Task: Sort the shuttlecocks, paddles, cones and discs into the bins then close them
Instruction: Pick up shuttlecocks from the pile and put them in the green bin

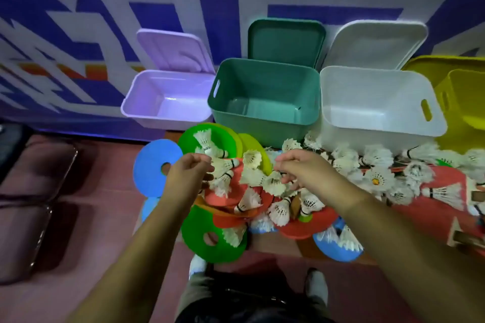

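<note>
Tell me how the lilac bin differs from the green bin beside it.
The lilac bin is pale purple; the green bin is teal. The lilac bin looks shallower and smaller than the green bin. The green bin has a handle slot in its side wall; the lilac bin shows none. Both stand open and empty.

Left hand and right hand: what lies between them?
In the head view, white shuttlecocks lie between the left hand and the right hand, on a red disc and the edge of a yellow-green disc.
</note>
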A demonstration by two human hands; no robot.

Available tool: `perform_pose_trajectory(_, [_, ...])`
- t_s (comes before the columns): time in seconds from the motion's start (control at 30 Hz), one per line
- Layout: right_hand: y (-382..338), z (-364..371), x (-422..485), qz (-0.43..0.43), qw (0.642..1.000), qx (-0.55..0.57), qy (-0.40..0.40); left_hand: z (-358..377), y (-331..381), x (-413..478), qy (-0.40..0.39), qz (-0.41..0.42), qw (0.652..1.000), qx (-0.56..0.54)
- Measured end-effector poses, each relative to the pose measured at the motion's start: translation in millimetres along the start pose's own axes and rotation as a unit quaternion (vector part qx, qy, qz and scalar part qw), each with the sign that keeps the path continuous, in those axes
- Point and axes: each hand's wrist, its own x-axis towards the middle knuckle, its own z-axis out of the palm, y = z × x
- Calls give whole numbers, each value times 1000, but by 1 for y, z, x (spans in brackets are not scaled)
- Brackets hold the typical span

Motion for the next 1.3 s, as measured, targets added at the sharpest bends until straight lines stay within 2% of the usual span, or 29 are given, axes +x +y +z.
perform_pose_trajectory(0.1, [19, 22, 8, 7, 996, -89, 10, -8, -26, -1, 26, 17, 996, 89])
perform_pose_trajectory(0.3, [26, 59, 15, -42, 990, -132, 14, -37, -65, -3, 87, 66, 966, 235])
perform_pose_trajectory(0.5, [12, 105, 41, -105, 979, -174, 2, -64, -84, 7, 128, 56, 956, 258])
perform_pose_trajectory(0.63, [3, 135, 62, -152, 957, -247, -15, -68, -88, 12, 100, 38, 964, 245])
perform_pose_trajectory(0.83, [-1, 156, 86, -164, 932, -323, -18, -61, -86, 21, 64, 94, 961, 252])
perform_pose_trajectory(1.03, [5, 150, 109, -177, 884, -431, -29, -55, -86, 32, 35, 108, 949, 294])
perform_pose_trajectory(1.2, [0, 144, 109, -219, 815, -535, -36, -50, -81, 36, 35, 101, 934, 341])
perform_pose_trajectory(1.3, [-6, 142, 104, -247, 789, -562, -31, -47, -73, 35, 47, 116, 926, 355])
